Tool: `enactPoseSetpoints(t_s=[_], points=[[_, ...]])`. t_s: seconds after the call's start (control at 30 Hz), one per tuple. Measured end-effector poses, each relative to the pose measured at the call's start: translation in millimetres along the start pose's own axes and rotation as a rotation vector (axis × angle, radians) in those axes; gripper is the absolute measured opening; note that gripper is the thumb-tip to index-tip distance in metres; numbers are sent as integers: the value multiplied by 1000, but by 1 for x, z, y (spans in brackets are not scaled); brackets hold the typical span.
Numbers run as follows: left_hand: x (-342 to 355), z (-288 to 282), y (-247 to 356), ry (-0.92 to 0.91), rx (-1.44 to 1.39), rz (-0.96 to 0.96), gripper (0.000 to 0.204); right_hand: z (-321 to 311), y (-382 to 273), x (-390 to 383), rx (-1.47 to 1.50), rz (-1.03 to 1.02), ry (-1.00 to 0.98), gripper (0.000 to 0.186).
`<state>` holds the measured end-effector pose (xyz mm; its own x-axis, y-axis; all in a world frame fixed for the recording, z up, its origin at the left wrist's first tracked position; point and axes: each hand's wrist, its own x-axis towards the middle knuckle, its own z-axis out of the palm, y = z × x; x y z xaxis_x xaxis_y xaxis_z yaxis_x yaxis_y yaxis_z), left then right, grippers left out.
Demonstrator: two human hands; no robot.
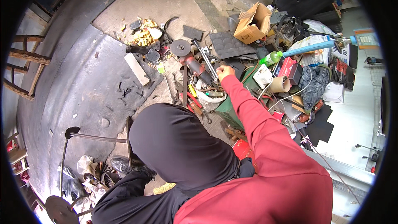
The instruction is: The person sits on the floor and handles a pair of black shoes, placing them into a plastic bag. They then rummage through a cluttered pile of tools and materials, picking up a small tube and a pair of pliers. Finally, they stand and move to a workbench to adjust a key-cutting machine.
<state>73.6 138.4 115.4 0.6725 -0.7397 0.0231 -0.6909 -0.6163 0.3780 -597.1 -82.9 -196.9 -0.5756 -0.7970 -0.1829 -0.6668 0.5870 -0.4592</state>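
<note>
My right hand (225,72), at the end of a red sleeve, is closed at the lower end of a long silvery metal tool (208,61) with a dark tip. Its exact kind I cannot make out. Beside the tool lies a red-and-dark angle grinder (195,67) with a round grey disc (180,47). Below them a white plastic bag (210,98) holds small tools, among them a screwdriver with a greenish handle (214,93). Red-handled pliers (191,98) lie close by. My left hand does not show; my dark-clothed knee (174,141) fills the lower middle.
At the right are an open cardboard box (252,25), a green bottle (271,59), a blue tube (309,48), a cardboard roll (280,84) and tangled cords. A pale block (137,69) and rubber scraps lie on the dark mat (91,95). A wooden chair (29,56) stands far left.
</note>
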Motion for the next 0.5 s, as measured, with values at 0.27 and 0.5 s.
enactPoseSetpoints(t_s=[0.27,0.5], points=[[6,-13,27,4,165,-37,31,41,-9,41,-334,26,-154,40],[11,-23,67,-31,219,-11,33,45,-8,60,-468,8,-293,35]])
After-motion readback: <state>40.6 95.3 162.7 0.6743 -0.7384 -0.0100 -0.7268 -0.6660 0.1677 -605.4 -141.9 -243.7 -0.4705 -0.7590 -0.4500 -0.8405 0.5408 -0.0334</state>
